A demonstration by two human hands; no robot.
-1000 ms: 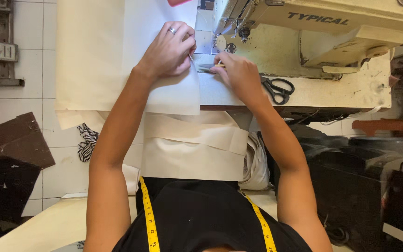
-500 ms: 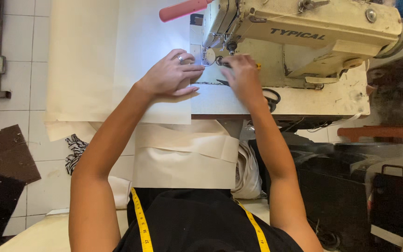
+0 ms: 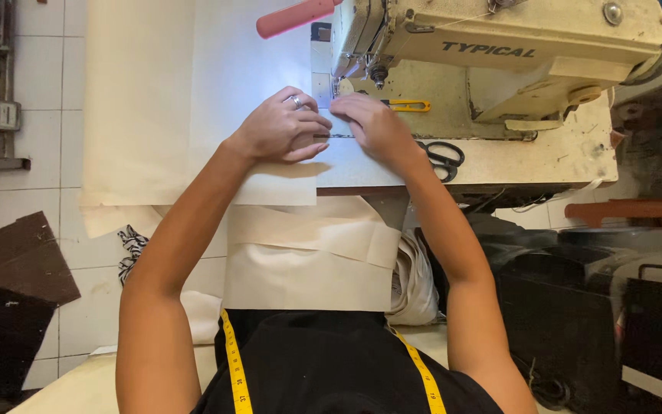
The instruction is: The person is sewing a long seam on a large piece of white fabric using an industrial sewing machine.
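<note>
Head view, looking down. The left hand (image 3: pixel 281 126) is laid flat, fingers spread, on the cream fabric (image 3: pixel 193 100), pressing it to the bench (image 3: pixel 545 157); a ring is seen on one finger. The right hand (image 3: pixel 373 126) is set just beside it, fingertips pinched on the fabric edge near the needle area of the sewing machine (image 3: pixel 499 54) — whether anything is held between those fingertips cannot be told, since they are covered by the hand's own back. The needle and presser foot are hard to make out in the glare of the machine's lamp. The fabric is spread left of the machine, one end draped over the bench edge into folds (image 3: pixel 308 253) above the lap. Black scissors (image 3: pixel 442 159) are partly hidden behind the right forearm. A yellow-handled tool (image 3: pixel 408 105) lies under the machine arm. A pink handle (image 3: pixel 296 17) is cut off at the top edge. A yellow measuring tape (image 3: pixel 235 360) hangs round the neck — its ends are out of frame.
</note>
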